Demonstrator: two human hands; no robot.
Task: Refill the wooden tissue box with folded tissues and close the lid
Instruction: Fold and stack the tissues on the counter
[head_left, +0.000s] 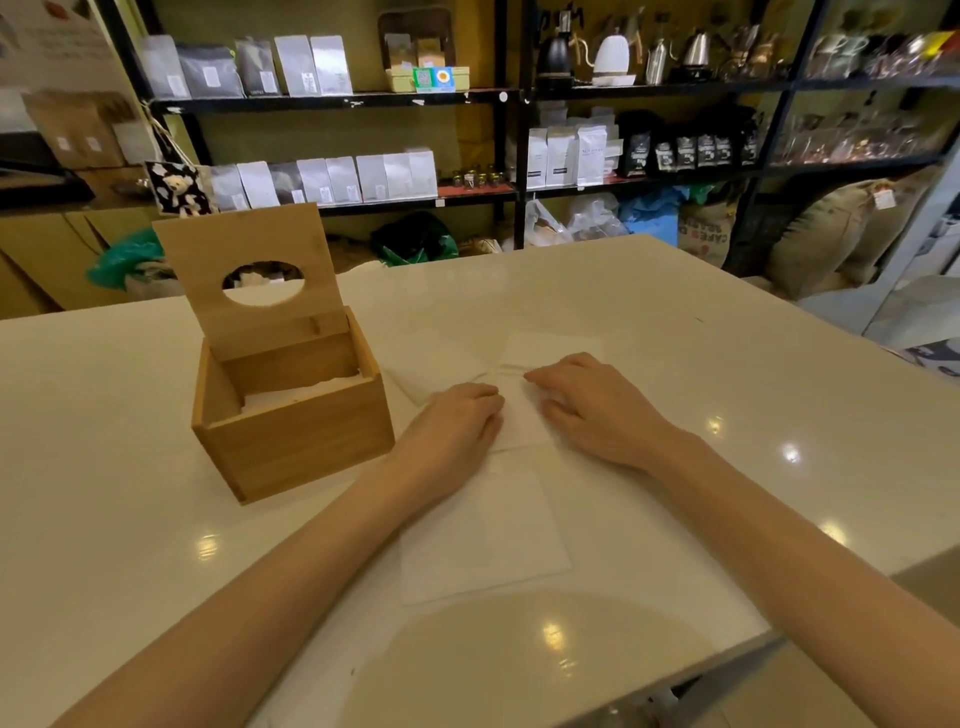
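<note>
A wooden tissue box (296, 441) stands on the white table (675, 322), left of centre. Its lid (249, 275), with an oval hole, is swung up and stands upright at the back. White folded tissues (311, 392) lie inside, below the rim. To the right of the box, several white tissues (524, 410) are spread flat on the table. My left hand (457, 426) and my right hand (592, 405) press down on one tissue, fingers flat, close together. Another flat tissue (483, 535) lies nearer to me, partly under my left forearm.
Black shelves (332, 101) with white and dark bags, kettles and jars fill the back wall. Sacks (841, 234) and plastic bags lie on the floor behind the table. The table's right edge runs diagonally near my right forearm.
</note>
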